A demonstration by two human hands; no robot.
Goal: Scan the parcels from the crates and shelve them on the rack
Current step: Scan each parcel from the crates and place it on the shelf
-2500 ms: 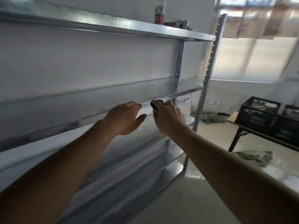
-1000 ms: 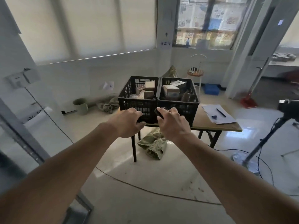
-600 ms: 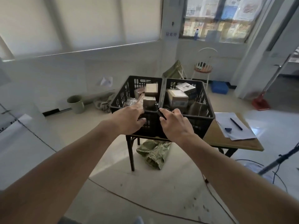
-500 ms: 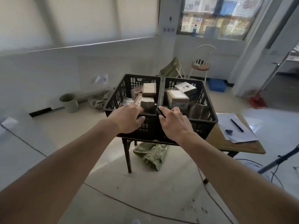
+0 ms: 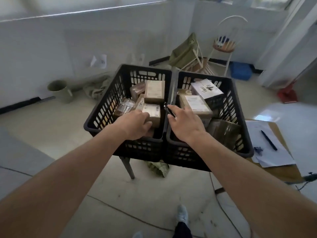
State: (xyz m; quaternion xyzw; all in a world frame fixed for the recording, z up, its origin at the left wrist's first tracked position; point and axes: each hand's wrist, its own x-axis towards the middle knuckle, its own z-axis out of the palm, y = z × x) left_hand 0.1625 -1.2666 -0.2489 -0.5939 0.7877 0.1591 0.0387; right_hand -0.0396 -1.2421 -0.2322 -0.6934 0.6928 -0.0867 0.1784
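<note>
Two black crates [image 5: 236,134] on wooden table [image 5: 283,172], tiled floor [image 5: 51,131].

1. Two crates side by side on the table [image 5: 281,172] before me: left crate [image 5: 109,107], right crate [image 5: 240,117], parcels in both
2. Papers [image 5: 274,155] with pen [image 5: 269,140] on top, right of the crates
3. Chair [image 5: 224,43] behind

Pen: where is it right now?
Head view, far right: the pen lies on the white papers on the wooden table, just right of the right-hand black crate.
</note>
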